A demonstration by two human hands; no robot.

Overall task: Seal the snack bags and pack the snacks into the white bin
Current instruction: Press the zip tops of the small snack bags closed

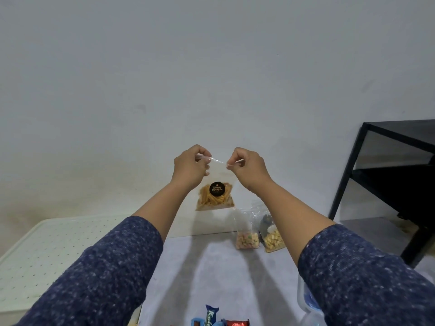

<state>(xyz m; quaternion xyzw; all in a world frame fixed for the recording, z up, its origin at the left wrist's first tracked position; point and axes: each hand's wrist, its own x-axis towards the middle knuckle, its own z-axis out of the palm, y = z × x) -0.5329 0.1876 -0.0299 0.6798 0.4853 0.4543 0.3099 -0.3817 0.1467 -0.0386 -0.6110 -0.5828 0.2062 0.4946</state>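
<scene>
Both hands held a clear snack bag up by its top edge, in front of the wall.
Left hand (pixel 189 167) and right hand (pixel 247 167) each pinched a top corner of the snack bag (pixel 215 196), fingers curled; the bag hung in the air, clear plastic, yellow stick snacks in the bottom, round black label in front. Two more filled bags (pixel 257 238) stood below on the grey tabletop (pixel 211 267); wrapped bars (pixel 211 317) lay at the near edge.

The bottom edge cuts off the wrapped snack bars (pixel 220 320); the right forearm hides part of a clear container (pixel 306 302).
</scene>
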